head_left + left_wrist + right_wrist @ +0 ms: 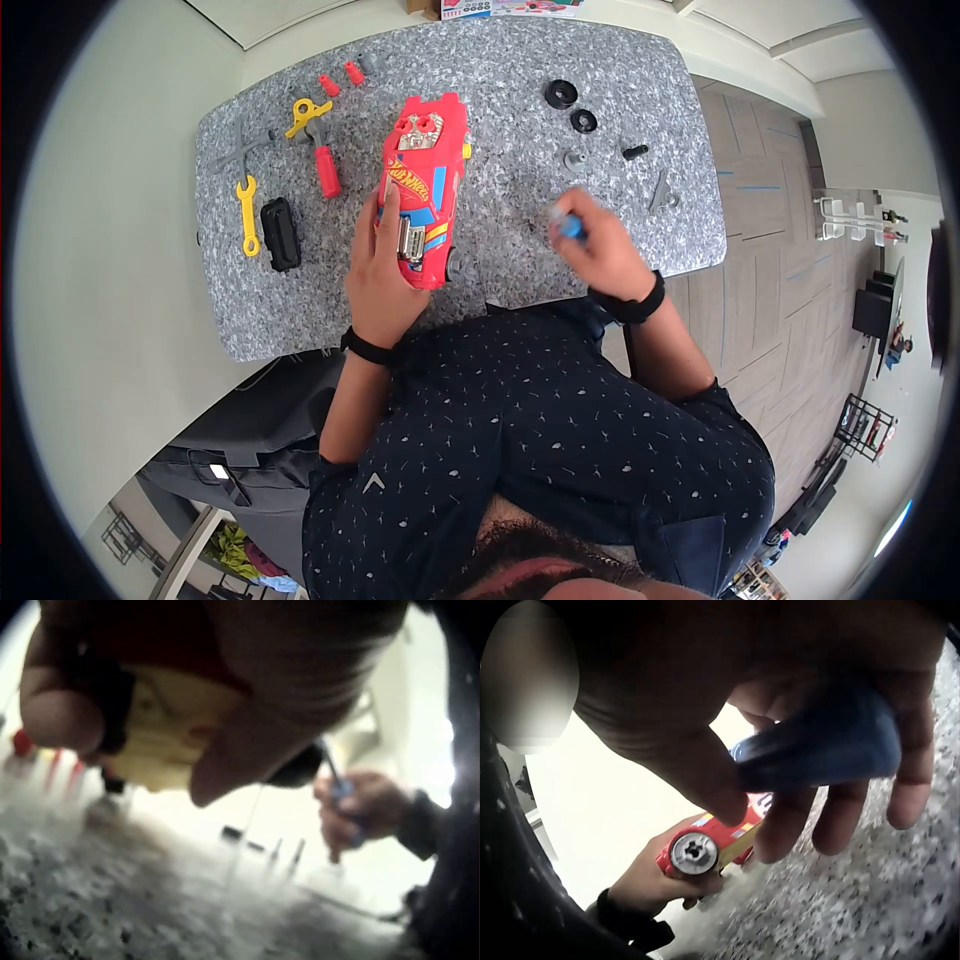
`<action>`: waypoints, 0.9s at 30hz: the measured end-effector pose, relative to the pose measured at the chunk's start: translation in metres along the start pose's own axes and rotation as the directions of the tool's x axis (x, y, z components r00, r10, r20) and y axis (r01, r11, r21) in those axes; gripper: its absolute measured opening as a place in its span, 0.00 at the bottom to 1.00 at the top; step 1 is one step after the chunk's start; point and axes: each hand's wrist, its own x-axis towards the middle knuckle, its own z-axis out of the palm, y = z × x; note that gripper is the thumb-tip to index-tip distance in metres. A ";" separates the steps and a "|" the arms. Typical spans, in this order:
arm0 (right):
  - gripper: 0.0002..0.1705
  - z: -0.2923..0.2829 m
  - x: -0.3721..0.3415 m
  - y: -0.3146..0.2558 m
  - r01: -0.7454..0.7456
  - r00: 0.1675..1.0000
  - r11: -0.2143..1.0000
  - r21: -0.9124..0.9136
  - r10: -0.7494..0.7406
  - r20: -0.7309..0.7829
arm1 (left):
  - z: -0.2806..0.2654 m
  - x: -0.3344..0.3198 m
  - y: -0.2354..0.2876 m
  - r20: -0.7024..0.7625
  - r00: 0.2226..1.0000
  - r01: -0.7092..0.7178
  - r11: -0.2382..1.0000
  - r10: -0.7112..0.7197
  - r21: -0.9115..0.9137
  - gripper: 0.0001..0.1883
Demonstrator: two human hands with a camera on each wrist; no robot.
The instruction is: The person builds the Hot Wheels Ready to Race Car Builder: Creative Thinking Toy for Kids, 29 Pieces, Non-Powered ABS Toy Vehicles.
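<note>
The left hand grips the red car, thumb and fingers bent round its near end, while the far end reaches forward past the fingertips. That near end lies close to the table edge by the person's body, with little room behind it. A grey-hubbed wheel on the car's side faces the right hand, which pinches a blue tool between thumb and curled fingers, apart from the car.

Between the hands is a broad stretch of bare top, running forward to the far edge. Ahead of the right hand are two tyres, a grey peg and a black bit; a flat grey piece sits to its right, near the right edge. Left of the left hand are a black case and a yellow wrench, which narrow the room there; a red screwdriver lies ahead and left of it.
</note>
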 end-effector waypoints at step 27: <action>0.32 -0.065 0.129 -0.037 0.245 0.968 0.932 -0.267 -0.250 0.017 | 0.000 -0.008 -0.067 0.356 0.934 0.326 0.447 -0.019 -0.833 0.54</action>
